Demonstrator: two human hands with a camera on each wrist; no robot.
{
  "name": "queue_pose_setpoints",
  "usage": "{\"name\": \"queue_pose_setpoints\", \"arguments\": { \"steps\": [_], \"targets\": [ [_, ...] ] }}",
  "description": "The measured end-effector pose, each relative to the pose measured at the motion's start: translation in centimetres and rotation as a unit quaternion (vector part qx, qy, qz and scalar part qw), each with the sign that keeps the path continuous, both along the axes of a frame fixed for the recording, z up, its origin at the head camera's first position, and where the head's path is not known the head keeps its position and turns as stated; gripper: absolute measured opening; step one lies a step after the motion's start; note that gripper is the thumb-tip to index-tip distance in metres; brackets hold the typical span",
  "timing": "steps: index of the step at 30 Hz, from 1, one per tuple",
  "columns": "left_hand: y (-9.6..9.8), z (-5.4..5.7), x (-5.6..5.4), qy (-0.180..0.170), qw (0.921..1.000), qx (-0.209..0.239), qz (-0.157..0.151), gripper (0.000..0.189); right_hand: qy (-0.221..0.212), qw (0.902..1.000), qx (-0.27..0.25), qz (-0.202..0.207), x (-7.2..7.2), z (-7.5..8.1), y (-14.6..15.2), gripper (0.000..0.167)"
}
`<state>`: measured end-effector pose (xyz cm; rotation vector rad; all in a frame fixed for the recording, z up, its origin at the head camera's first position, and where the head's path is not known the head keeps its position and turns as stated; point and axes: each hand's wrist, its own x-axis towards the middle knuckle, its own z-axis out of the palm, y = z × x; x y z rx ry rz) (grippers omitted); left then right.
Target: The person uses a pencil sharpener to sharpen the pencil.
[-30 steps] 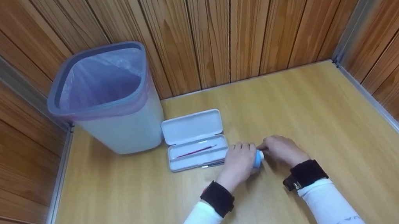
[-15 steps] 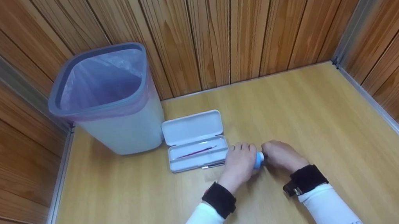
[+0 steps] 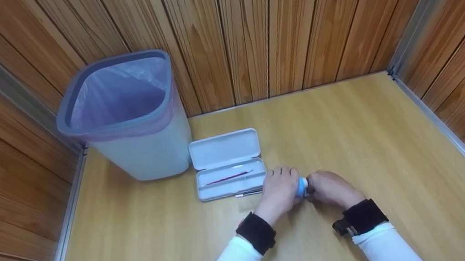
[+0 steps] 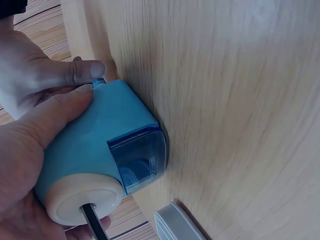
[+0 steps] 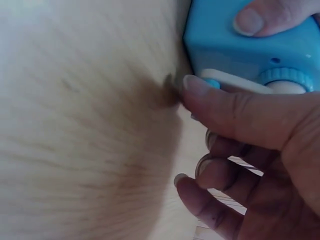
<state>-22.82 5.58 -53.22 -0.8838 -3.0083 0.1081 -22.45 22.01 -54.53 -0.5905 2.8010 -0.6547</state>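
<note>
A light-blue crank pencil sharpener (image 4: 95, 135) with a dark see-through shavings drawer (image 4: 142, 160) lies on the table. My left hand (image 3: 279, 188) grips its body, thumb along the side. A dark pencil (image 4: 94, 222) sticks out of the cream round front; its white-tipped end (image 3: 242, 195) shows left of the hand in the head view. On the opposite side my right hand (image 3: 329, 187) pinches the end of the crank (image 5: 240, 82), the thumb over its small blue knob. The other right fingers curl loosely below.
An opened white pencil case (image 3: 231, 190) holds a red pencil (image 3: 226, 178), just left of my left hand. A bin (image 3: 144, 155) with a plastic liner stands behind it at left. Wood-panel walls (image 3: 245, 32) enclose the table (image 3: 161, 242).
My right hand has shifted slightly downward in the head view, moving with the crank. The left hand and the sharpener stay nearly where they were.
</note>
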Motion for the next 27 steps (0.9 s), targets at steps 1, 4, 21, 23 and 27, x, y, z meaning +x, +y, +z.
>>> {"name": "queue_pose_setpoints", "arguments": {
  "steps": [1, 4, 21, 23, 27],
  "targets": [
    [0.0, 0.0, 0.0, 0.0, 1.0, 0.0, 0.0, 0.059, -0.003, 1.0, 0.002, 0.001, 0.2, 0.1, 0.0, 0.019],
    [0.0, -0.1, 0.2, 0.011, 0.9999, -0.004, -0.003, 0.06, -0.009, 0.9999, 0.011, 0.005, 0.7, 0.5, -0.1, 0.018],
    [0.4, 0.1, 0.1, 0.021, 0.9995, -0.019, 0.016, 0.06, -0.052, 0.9983, 0.001, 0.026, 1.5, 2.0, 0.4, 0.016],
    [0.4, 0.0, 0.2, 0.03, 0.9992, -0.019, 0.016, 0.059, -0.05, 0.9983, 0.001, 0.03, 1.5, 2.1, 0.4, 0.017],
    [0.4, 0.1, 0.2, 0.029, 0.9993, -0.017, 0.014, 0.058, -0.055, 0.998, 0.001, 0.032, 1.6, 2.4, 0.5, 0.014]
  ]
}}
